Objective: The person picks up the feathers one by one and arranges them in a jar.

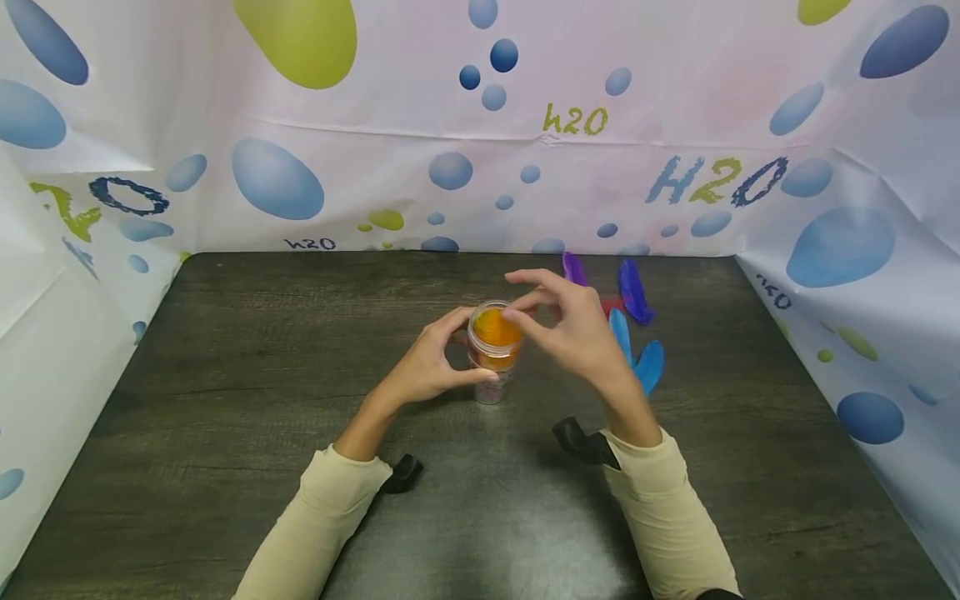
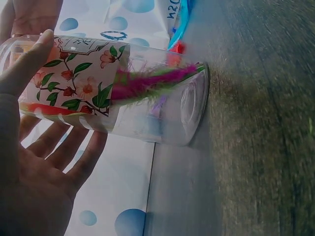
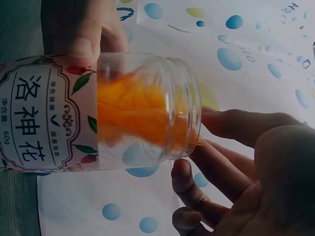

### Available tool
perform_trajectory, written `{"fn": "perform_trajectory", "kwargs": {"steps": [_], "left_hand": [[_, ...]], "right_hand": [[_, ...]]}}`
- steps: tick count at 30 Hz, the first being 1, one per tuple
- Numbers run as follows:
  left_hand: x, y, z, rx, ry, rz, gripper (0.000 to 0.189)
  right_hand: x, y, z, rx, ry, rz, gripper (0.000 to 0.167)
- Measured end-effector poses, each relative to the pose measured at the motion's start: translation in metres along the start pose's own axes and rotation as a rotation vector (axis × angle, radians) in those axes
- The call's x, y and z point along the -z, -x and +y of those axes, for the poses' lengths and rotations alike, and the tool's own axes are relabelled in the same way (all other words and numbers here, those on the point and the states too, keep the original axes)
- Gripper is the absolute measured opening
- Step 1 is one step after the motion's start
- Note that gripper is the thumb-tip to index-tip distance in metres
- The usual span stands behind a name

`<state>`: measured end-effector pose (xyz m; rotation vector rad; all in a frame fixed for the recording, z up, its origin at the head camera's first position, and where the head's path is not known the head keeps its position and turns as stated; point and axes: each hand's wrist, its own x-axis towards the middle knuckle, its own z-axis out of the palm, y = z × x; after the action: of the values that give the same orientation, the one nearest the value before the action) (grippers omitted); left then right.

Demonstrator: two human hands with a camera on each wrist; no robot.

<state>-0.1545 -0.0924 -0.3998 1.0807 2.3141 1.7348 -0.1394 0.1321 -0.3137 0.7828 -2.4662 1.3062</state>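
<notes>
A clear plastic jar (image 1: 492, 393) stands upright on the table, a floral label (image 2: 74, 81) around its middle. My left hand (image 1: 429, 360) grips it from the left side, thumb and fingers curled round it. Orange feathers (image 3: 135, 110) sit inside the jar's upper part, reaching up to its mouth. A magenta feather (image 2: 152, 81) shows through the clear wall lower down. My right hand (image 1: 573, 329) is at the open mouth, its fingertips near the rim. In the right wrist view the thumb and fingers stand apart there, with no feather visibly pinched.
Right of the jar, beyond my right hand, lie blue feathers (image 1: 648, 367), a dark violet feather (image 1: 634, 292), a purple feather (image 1: 573, 268) and a partly hidden red one (image 1: 611, 306). A bubble-printed sheet (image 1: 405, 125) walls the back and sides of the dark wooden table (image 1: 262, 400).
</notes>
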Motion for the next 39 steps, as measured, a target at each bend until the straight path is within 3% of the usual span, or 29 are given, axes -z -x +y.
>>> {"fn": "perform_trajectory", "kwargs": {"steps": [3,8,15,24,34,39], "left_hand": [[0.0,0.0,0.0,0.001,0.005,-0.002,0.071],[0.0,0.001,0.001,0.012,0.001,-0.003,0.073],[0.0,0.003,0.0,0.014,-0.03,0.004,0.076],[0.0,0.003,-0.003,0.0,-0.035,0.002,0.076],[0.001,0.001,0.0,0.012,-0.038,0.012,0.075],[0.001,0.001,0.002,0.016,-0.041,0.008,0.075]], "right_hand": [[0.001,0.001,0.0,0.013,-0.001,-0.003,0.035],[0.01,0.002,0.004,0.046,-0.087,0.1,0.033],[0.031,0.005,0.023,-0.017,-0.231,0.222,0.026],[0.048,0.008,0.05,-0.098,-0.224,0.282,0.022],[0.049,0.007,0.064,-0.185,-0.233,0.305,0.021],[0.049,0.01,0.074,-0.264,-0.173,0.3,0.022]]}}
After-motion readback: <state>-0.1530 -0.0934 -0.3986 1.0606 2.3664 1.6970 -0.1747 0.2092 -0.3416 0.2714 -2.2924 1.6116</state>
